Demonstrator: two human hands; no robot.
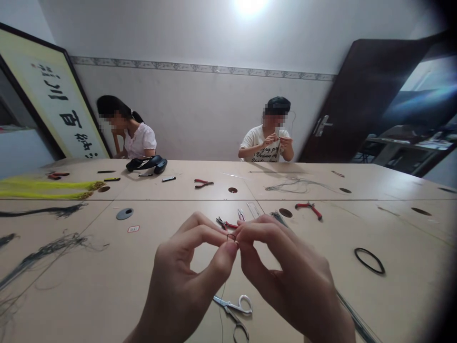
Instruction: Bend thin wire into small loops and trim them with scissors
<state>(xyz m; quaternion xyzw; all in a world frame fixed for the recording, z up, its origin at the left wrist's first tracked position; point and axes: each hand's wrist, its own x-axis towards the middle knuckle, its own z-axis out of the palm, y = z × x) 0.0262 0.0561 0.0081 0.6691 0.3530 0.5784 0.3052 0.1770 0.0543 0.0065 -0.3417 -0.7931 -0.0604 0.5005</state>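
Note:
My left hand (185,271) and my right hand (285,271) meet at the fingertips in front of me. Between them, thumbs and forefingers pinch a small metal wire loop (232,239), partly hidden by the fingers. A thin thread (222,305) seems to hang from the pinch. Just beyond my fingers lie red-handled pliers (224,223) and a small steel tool (241,215). Below my hands, silver scissors (233,309) rest on the beige table (403,228).
Two co-workers sit across the table, one working with raised hands (276,140). The table holds more red pliers (310,209), a black rubber ring (369,261), yellow tassels (46,188), dark fibre bundles (46,252) and round holes. A black bag (146,165) lies at the far edge.

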